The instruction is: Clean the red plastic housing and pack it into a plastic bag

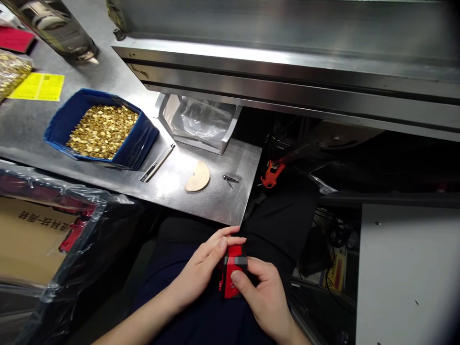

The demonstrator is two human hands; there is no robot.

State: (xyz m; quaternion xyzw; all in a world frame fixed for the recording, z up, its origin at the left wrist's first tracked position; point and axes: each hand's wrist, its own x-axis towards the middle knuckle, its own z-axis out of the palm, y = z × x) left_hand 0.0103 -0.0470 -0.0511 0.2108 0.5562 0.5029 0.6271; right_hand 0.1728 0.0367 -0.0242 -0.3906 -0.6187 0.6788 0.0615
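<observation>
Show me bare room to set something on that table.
The metal table has a bare front corner, bordered by the tan piece, small dark tool and edges; another patch separates the blue bin and cylinder. Crowded: between bin and grey tray, where a slim tool lies.

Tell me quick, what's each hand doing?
Left hand: touching the red block; can't tell if it's gripping.
Right hand: closed, holding the red block.

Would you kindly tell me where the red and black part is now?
In the head view, the red and black part is below centre, between the left hand and right hand, just below the corner of the metal table.
</observation>
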